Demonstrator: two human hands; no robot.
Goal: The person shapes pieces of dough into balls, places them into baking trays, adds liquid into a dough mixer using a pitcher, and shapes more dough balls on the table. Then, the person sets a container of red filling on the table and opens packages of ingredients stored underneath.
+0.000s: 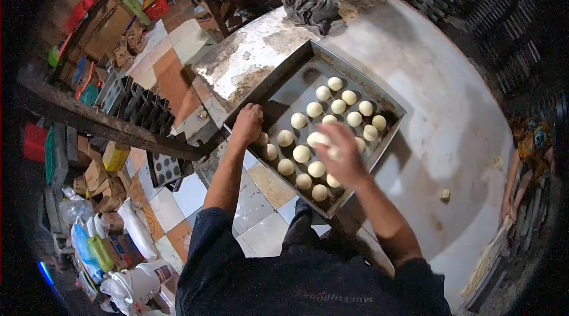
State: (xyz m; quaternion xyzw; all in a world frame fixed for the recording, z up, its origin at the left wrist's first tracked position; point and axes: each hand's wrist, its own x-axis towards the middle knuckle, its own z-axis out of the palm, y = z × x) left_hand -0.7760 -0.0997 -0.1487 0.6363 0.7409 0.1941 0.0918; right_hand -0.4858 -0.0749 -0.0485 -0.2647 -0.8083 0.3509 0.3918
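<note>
A deep metal baking tray (379,92) rests at an angle on the near left side of the worktable, holding several round pale dough balls (300,153). My left hand (246,124) is closed at the tray's left corner, its fingers curled over the rim. One dough ball lies just below that hand. Over the middle of the tray, my right hand (342,156) is smeared by motion. Its fingertips overlap a blurred dough ball, and I cannot make out whether they hold it. Some of the balls behind this hand are partly hidden.
A dark crumpled cloth (311,10) lies at the worktable's (438,120) far end, and a small dough scrap (445,195) to the right. On the tiled floor at left stand a muffin pan (166,169), a white bucket (135,283) and bags. A wooden beam (112,120) crosses there.
</note>
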